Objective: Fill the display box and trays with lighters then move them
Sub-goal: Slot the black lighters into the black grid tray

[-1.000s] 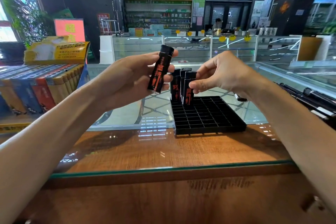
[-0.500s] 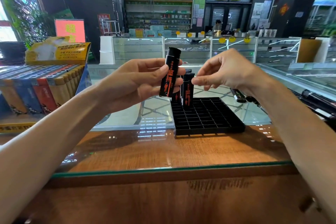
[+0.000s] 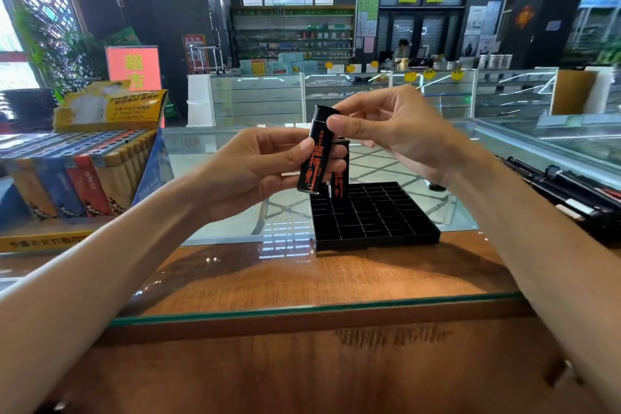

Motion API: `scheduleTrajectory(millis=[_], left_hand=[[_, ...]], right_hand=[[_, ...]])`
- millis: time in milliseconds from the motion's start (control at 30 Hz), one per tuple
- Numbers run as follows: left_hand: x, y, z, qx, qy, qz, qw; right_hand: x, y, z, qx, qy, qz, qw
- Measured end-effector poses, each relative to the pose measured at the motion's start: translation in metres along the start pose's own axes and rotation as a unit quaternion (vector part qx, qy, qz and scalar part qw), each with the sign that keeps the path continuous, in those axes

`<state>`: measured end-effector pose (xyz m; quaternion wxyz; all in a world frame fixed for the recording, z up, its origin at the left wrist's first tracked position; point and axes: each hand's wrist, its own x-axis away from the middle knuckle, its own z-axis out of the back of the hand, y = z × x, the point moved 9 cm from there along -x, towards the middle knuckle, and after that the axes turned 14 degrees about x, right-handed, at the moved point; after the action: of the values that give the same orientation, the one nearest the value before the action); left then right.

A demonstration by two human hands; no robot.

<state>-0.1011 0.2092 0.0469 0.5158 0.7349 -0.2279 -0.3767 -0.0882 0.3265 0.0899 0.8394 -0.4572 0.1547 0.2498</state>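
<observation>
Lighter tray first: black rigid plastic, gridded into square cells, flat on the glossy glass-over-wood worktop. My left hand grips one lighter round its middle, above the tray's far-left corner; my right hand pinches its rounded cap. It seems light, stiff and slick-sided, so I judge the printed sides safest to hold. Other lighters stand upright in that corner.

I see a glass-topped wood counter. Black grid tray sits mid-counter, black lighters upright in its far-left cells. Lighter display box far left, dark pen-like items right.
</observation>
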Motion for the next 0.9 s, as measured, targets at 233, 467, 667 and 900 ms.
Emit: scheduleTrajectory(millis=[233,467,667,900], left_hand=[[0.008,-0.003,-0.004,-0.008,0.022,-0.006,1.0],[0.057,0.009,-0.008,-0.302,0.11,-0.071,0.944],[0.105,-0.003,-0.029,-0.568,0.029,-0.099,0.816],[0.108,-0.008,-0.032,-0.6,0.019,-0.099,0.794]], right_hand=[[0.004,-0.003,-0.013,-0.067,-0.023,-0.003,0.997],[0.022,0.009,0.011,-0.075,0.043,-0.037,0.996],[0.039,0.016,0.019,0.084,0.095,-0.04,0.991],[0.034,0.007,0.018,0.114,0.129,-0.017,0.985]])
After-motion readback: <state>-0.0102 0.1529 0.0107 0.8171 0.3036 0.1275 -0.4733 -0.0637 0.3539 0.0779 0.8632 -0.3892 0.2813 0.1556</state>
